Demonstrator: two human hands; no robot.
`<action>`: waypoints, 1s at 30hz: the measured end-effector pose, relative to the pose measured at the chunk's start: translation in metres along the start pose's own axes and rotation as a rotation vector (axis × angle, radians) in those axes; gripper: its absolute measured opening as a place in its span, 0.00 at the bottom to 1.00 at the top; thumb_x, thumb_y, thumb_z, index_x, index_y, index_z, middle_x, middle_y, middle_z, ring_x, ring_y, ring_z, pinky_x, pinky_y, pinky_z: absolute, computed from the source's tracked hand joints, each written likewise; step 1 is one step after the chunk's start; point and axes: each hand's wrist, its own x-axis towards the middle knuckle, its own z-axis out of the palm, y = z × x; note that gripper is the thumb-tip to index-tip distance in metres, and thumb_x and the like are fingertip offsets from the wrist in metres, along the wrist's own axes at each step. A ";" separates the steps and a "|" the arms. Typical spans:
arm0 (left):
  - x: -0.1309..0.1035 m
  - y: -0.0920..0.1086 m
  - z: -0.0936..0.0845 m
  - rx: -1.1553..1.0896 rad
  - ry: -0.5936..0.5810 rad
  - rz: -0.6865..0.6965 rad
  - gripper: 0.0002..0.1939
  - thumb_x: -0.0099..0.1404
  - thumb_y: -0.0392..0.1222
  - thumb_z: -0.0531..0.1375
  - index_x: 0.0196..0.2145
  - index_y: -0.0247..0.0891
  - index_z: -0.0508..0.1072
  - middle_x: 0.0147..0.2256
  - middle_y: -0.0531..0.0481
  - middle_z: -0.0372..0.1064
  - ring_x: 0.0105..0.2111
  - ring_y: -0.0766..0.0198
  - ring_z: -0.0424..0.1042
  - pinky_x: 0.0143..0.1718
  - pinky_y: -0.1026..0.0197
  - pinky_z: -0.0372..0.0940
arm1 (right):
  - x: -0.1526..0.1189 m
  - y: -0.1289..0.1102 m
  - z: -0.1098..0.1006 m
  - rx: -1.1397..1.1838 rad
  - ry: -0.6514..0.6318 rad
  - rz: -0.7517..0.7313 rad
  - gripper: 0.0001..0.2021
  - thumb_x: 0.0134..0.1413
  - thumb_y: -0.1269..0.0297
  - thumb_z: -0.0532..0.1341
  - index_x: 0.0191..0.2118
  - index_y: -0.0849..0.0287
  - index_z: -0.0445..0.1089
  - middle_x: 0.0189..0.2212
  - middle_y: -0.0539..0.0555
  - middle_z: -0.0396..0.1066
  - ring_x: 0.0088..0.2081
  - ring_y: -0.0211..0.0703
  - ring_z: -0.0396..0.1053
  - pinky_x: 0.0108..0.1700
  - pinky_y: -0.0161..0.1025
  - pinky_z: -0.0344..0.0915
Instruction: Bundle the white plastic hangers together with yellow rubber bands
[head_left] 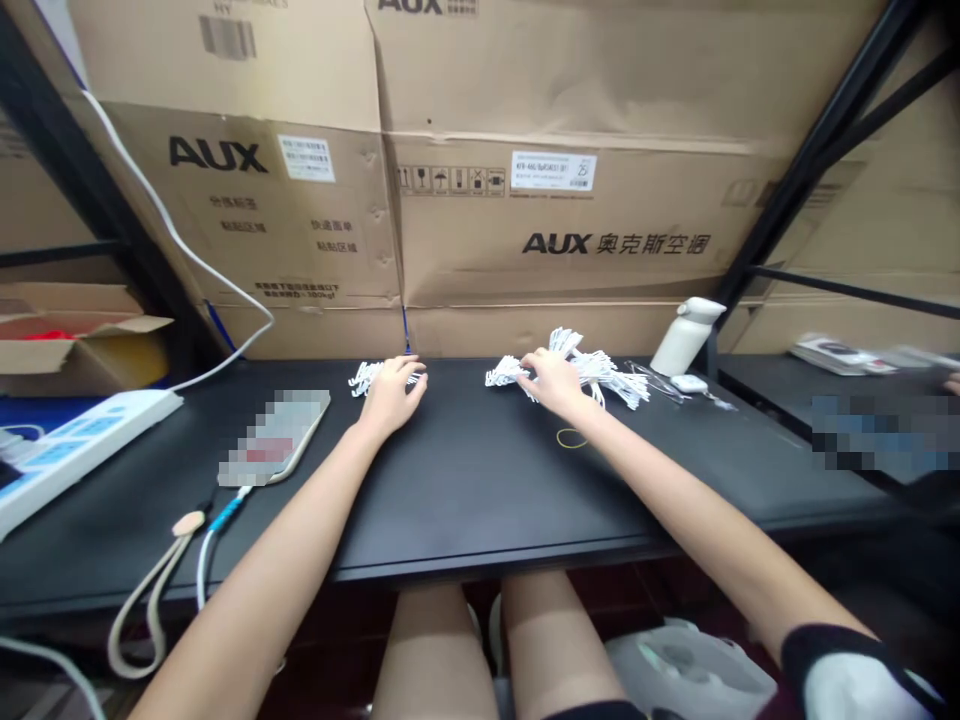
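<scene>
My left hand (391,392) rests at the back of the black table, thumb apart from the fingers, over a small bundle of thin white cord-like strands (361,378). The bundle is partly hidden beneath it. Farther right, my right hand (555,382) lies over a larger heap of similar white strands (611,378), fingers and thumb parted. A smaller white bunch (504,372) sits just left of its fingertips. Neither hand shows a clear grip. Near my right wrist lies a thin yellowish loop (571,438), apparently a rubber band.
A phone (274,440) on a charging cable and a white power strip (82,450) occupy the left. At the back right stands a white bottle (686,335) beside a small white case (688,384). Large cardboard (465,220) walls the back. An open carton (82,340) stands far left.
</scene>
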 end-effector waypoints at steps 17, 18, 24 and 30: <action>0.003 0.043 -0.001 -0.697 -0.173 -0.363 0.24 0.60 0.57 0.58 0.45 0.36 0.71 0.43 0.42 0.71 0.38 0.59 0.72 0.42 0.56 0.66 | -0.006 -0.039 0.057 -0.017 0.058 -0.283 0.24 0.60 0.72 0.50 0.62 0.60 0.54 0.62 0.61 0.53 0.59 0.49 0.55 0.58 0.48 0.60; 0.003 0.047 0.001 -0.881 -0.276 -0.452 0.26 0.59 0.58 0.59 0.47 0.36 0.69 0.42 0.42 0.72 0.39 0.58 0.72 0.41 0.56 0.66 | -0.014 -0.045 0.058 0.077 0.116 -0.367 0.24 0.59 0.73 0.51 0.62 0.58 0.55 0.62 0.61 0.52 0.61 0.51 0.53 0.58 0.50 0.60; -0.006 0.059 -0.002 -1.397 -0.654 -0.470 0.22 0.54 0.50 0.66 0.42 0.33 0.72 0.35 0.46 0.73 0.35 0.61 0.73 0.38 0.59 0.68 | -0.049 -0.070 0.049 0.316 0.155 -0.695 0.35 0.55 0.74 0.54 0.67 0.56 0.42 0.66 0.62 0.42 0.66 0.57 0.44 0.62 0.58 0.54; -0.005 0.055 -0.007 -1.265 -0.673 -0.439 0.22 0.50 0.41 0.70 0.42 0.34 0.72 0.39 0.44 0.73 0.33 0.62 0.73 0.26 0.65 0.66 | -0.050 -0.065 0.024 0.697 0.090 -0.653 0.36 0.52 0.72 0.56 0.66 0.57 0.42 0.66 0.64 0.43 0.63 0.52 0.54 0.56 0.49 0.63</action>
